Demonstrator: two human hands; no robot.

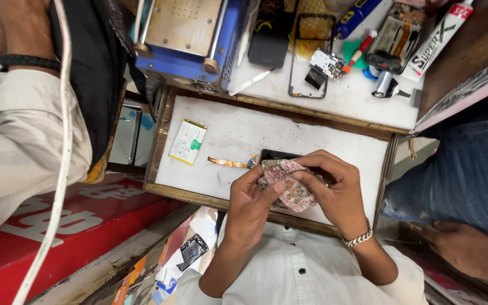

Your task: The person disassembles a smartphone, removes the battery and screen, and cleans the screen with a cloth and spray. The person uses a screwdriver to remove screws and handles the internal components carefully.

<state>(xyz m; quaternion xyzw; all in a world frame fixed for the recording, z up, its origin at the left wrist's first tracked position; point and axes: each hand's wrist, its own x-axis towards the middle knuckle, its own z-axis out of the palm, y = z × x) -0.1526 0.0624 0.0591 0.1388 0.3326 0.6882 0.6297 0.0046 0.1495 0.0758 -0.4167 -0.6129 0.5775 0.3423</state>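
Cluttered repair bench was seen from above; a white wooden-framed tray (323, 135) served as the working surface, with a higher white shelf (357, 99) beyond its far edge.

A patterned cloth (289, 183), pinkish with a dense floral print, was held crumpled near the tray's near edge, right of centre. It was gripped by both hands: the left hand (249, 203) had thumb and fingers curled closed on the cloth's left side, and the right hand (340, 189), a metal bracelet (358, 239) at its wrist, had fingers pinched on the top and right side. A dark phone part (275, 155) was partly hidden beneath the cloth and hands; how much of it was covered could not be told.

An orange flex cable (228, 162) was noted just left of the hands, lying flat on the tray. A white battery (187, 142) with a green patch lay near the tray's left edge, well apart from the cloth.

On the shelf were recorded a blue machine (190, 36) at the left corner, a black phone frame (310, 56), a small circuit board (327, 62), and a glue tube (439, 36) near the right edge.

Another person's hand (464, 243) rested to the right, off the tray, beside blue jeans (458, 175).
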